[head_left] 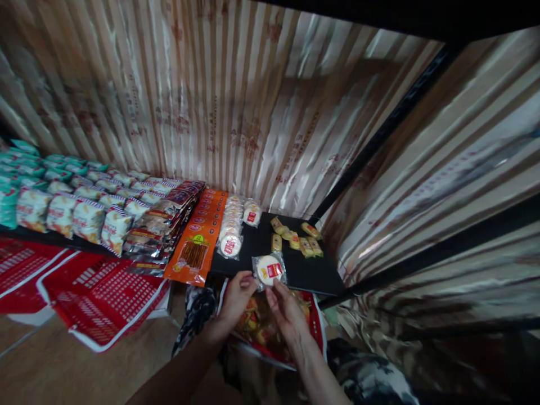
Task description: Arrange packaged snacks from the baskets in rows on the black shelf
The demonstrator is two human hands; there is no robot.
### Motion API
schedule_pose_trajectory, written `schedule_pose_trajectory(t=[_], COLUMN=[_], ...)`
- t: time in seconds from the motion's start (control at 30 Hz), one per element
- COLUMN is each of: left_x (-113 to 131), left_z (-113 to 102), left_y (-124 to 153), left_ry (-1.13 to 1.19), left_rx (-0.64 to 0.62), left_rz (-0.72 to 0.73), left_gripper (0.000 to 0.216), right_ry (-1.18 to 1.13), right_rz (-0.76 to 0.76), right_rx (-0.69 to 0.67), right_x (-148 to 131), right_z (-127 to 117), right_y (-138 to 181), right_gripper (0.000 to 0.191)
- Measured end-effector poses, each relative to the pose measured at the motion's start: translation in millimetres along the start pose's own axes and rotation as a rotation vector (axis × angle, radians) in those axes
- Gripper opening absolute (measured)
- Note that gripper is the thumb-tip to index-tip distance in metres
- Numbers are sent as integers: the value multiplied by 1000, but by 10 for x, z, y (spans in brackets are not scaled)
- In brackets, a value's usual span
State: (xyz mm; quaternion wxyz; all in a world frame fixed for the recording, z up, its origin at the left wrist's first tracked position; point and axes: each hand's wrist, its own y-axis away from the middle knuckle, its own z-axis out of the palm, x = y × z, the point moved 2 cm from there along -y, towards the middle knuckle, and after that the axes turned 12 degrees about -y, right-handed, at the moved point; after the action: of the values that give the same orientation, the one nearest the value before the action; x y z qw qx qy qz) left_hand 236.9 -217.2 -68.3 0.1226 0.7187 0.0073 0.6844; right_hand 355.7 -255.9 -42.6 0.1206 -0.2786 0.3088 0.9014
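A round white snack in a clear wrapper with a red label (269,270) sits at the front edge of a black shelf (314,270). My left hand (237,297) pinches its left side. My right hand (287,309) is closed on its lower right edge. Just behind it, a row of the same round packets (231,229) runs back along the shelf, with one more (252,216) beside it. Several small yellow wrapped snacks (297,237) lie scattered to the right. Below my hands is a red bag (270,332) holding more wrapped snacks.
Orange packets (198,247) lie left of the round ones, then dark packets (162,225), white striped bags (84,216) and teal bags (25,169). Red baskets (97,298) stand on the floor at left. Striped foil covers the back and right walls, with black frame bars (379,135).
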Motion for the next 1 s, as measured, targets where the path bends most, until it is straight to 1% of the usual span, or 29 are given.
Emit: schedule_pose_trajectory(t=[0.03,0.1,0.17,0.2,0.23,0.27,0.33,0.37,0.4,0.43,0.47,0.53,0.63,0.7,0.8,0.9,1.0], left_x=[-4,-6,-6,-4,3,17,71,113,164,219,277,390,529,594,652,685,711], left_z=[39,97,108,96,72,39,-43,-86,-125,-157,-184,-221,-251,-258,-239,-188,-90], left_y=[22,49,45,32,13,-8,-54,-75,-95,-113,-131,-174,-270,-356,-500,-628,-709], left_ry=[30,46,4,-35,-85,-149,-322,-419,-509,-582,-635,-679,-686,-688,-680,-665,-644], left_rx=[-28,-40,-15,-7,-8,-19,-55,-74,-93,-113,-131,-161,-153,-129,-97,-21,57], left_rz=[11,35,29,12,-4,-12,14,51,98,146,187,236,237,231,228,198,222], left_gripper=[27,22,16,14,13,13,14,14,15,16,17,20,21,21,25,39,44], right_ry=[-8,25,139,225,326,443,705,838,960,1063,1136,1207,1196,1143,996,830,756], right_rz=[24,66,80,51,-15,-117,-392,-528,-635,-705,-742,-738,-672,-607,-452,-328,-300], right_rx=[-7,-15,-18,-17,-6,7,21,3,-38,-101,-169,-252,-271,-298,-340,-321,-254], right_x=[53,143,182,172,140,86,-62,-137,-203,-255,-295,-345,-370,-362,-338,-337,-369], right_z=[15,4,-54,-93,-134,-169,-199,-188,-162,-127,-88,-20,38,57,82,132,218], right_y=[14,29,12,-9,-34,-60,-92,-95,-93,-90,-89,-108,-213,-320,-492,-649,-825], right_gripper=[24,25,28,30,34,39,49,51,51,49,44,34,31,31,30,31,32])
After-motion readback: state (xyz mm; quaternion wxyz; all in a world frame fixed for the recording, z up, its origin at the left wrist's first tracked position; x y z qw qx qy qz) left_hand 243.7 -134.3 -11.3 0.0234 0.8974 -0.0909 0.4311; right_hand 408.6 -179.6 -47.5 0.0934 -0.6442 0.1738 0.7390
